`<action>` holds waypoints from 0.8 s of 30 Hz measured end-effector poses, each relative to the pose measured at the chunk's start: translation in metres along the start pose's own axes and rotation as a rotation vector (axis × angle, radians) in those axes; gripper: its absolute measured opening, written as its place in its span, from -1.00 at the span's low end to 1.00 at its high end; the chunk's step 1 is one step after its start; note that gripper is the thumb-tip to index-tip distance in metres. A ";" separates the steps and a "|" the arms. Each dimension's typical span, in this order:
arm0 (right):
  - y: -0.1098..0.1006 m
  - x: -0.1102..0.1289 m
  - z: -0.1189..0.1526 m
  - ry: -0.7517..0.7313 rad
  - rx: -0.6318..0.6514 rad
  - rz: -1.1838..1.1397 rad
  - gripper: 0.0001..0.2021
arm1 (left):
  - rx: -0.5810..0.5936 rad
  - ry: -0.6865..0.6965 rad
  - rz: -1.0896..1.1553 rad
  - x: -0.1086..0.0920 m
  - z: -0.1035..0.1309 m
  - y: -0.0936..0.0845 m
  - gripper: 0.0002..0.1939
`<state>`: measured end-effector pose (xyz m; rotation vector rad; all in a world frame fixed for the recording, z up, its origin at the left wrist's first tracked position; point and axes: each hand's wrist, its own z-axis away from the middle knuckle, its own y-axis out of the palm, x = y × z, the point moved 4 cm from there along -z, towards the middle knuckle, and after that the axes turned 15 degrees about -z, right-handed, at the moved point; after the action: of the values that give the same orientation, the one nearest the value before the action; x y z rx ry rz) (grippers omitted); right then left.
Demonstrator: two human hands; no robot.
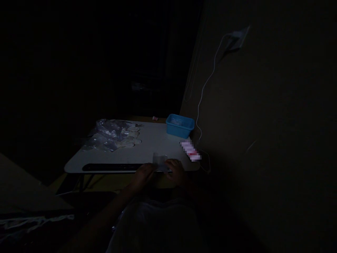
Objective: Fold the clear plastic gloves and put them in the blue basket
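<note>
In the dim light, a small clear plastic bag (159, 160) lies at the front edge of the white table (155, 140). My left hand (143, 173) grips its left side with bent fingers, beside the table's black slot. From the right, my right hand (176, 170) has its fingers curled on the bag's other side. Whether anything is inside the bag is too dark to tell. A lit phone (190, 150) with a blurred-out screen rests just beyond my right hand.
A blue plastic basket (179, 130) with clear plastic inside stands at the back right. Crumpled clear plastic (112, 131) and pale flat rounded pieces (129, 142) lie on the left. Behind is a small pink spool-like item (155, 118). A white cable (202, 91) runs down from a wall socket.
</note>
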<state>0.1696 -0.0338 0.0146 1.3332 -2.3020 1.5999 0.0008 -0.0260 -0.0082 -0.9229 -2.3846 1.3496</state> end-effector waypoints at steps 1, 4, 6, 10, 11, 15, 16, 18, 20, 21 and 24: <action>0.002 0.000 -0.002 0.009 -0.023 -0.028 -0.63 | -0.006 -0.006 0.019 0.000 0.000 -0.001 -0.70; 0.007 -0.003 -0.008 0.059 -0.048 -0.100 -0.72 | -0.016 -0.034 0.070 0.001 0.001 0.000 -0.70; 0.009 -0.006 -0.010 0.086 -0.052 -0.138 -0.75 | -0.031 -0.061 0.085 0.003 0.000 0.001 -0.71; 0.007 -0.011 -0.010 0.113 -0.080 -0.218 -0.75 | -0.029 -0.127 0.008 0.007 -0.005 -0.003 -0.74; 0.007 -0.012 -0.010 0.120 -0.086 -0.237 -0.75 | -0.012 -0.142 -0.023 0.008 -0.007 -0.005 -0.76; 0.006 -0.017 -0.009 0.140 -0.107 -0.296 -0.78 | 0.034 -0.179 -0.097 0.004 -0.013 -0.011 -0.82; 0.007 -0.018 -0.009 0.141 -0.109 -0.308 -0.78 | 0.035 -0.178 -0.101 0.003 -0.014 -0.011 -0.82; 0.007 -0.021 -0.009 0.138 -0.111 -0.335 -0.78 | 0.031 -0.174 -0.103 0.001 -0.015 -0.011 -0.83; 0.008 -0.023 -0.009 0.141 -0.125 -0.364 -0.78 | 0.029 -0.187 -0.106 0.000 -0.016 -0.010 -0.84; 0.008 -0.025 -0.009 0.145 -0.136 -0.380 -0.78 | 0.032 -0.197 -0.105 0.000 -0.016 -0.010 -0.84; 0.009 -0.030 -0.009 0.175 -0.151 -0.439 -0.78 | 0.059 -0.203 -0.092 0.000 -0.017 -0.010 -0.84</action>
<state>0.1784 -0.0077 -0.0023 1.4647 -1.8256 1.3149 0.0057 -0.0177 0.0094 -0.6806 -2.4843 1.5343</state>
